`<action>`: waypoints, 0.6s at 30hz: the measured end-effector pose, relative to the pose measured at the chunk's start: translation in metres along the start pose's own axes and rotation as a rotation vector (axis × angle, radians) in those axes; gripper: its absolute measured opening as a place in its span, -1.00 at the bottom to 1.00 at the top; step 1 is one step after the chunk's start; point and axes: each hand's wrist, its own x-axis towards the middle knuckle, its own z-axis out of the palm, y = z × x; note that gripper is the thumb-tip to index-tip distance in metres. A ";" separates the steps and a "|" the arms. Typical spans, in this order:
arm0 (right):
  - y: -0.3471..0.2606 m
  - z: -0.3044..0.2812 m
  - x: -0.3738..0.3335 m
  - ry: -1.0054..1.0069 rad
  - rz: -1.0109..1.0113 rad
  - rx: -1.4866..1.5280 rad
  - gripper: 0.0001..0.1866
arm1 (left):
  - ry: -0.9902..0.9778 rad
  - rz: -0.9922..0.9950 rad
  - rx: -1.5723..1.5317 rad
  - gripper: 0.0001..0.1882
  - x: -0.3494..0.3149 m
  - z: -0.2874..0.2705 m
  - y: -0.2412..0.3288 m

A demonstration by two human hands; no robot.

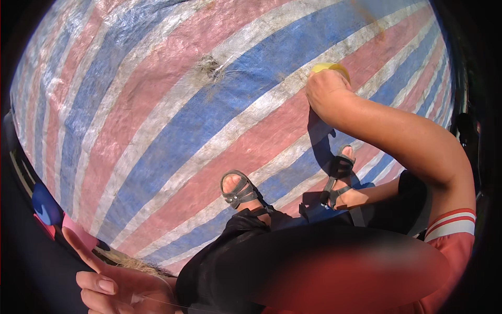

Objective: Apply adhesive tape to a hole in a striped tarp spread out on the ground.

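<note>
My right hand [328,93] reaches out ahead over a striped sheet, its fingers closed around a yellow round-edged thing [330,67]. Most of that thing is hidden by the hand, so its kind does not show. At the lower left is my left hand [123,288], with one finger stretched out and the others curled toward the palm. A thin clear thread [162,301] crosses by the palm and runs off toward my body. Where the thread ends cannot be seen.
A red, white and blue striped plastic sheet [172,120] covers the ground, with a worn dirty patch [209,66]. My sandalled feet [239,189] stand on it. By its left edge are a blue round thing [47,204], a pink thing [78,232] and dry straw [133,263].
</note>
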 end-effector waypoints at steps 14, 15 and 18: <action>-0.060 -0.045 0.018 0.058 -0.117 -0.185 -0.64 | 0.013 0.079 0.019 -0.70 0.007 0.038 0.005; -0.067 -0.048 0.025 0.081 -0.080 -0.146 -0.75 | 0.019 0.114 -0.054 -0.69 0.006 0.037 0.002; -0.069 -0.055 0.031 0.091 -0.227 -0.259 -0.74 | 0.007 0.102 -0.087 -0.68 0.004 0.031 -0.003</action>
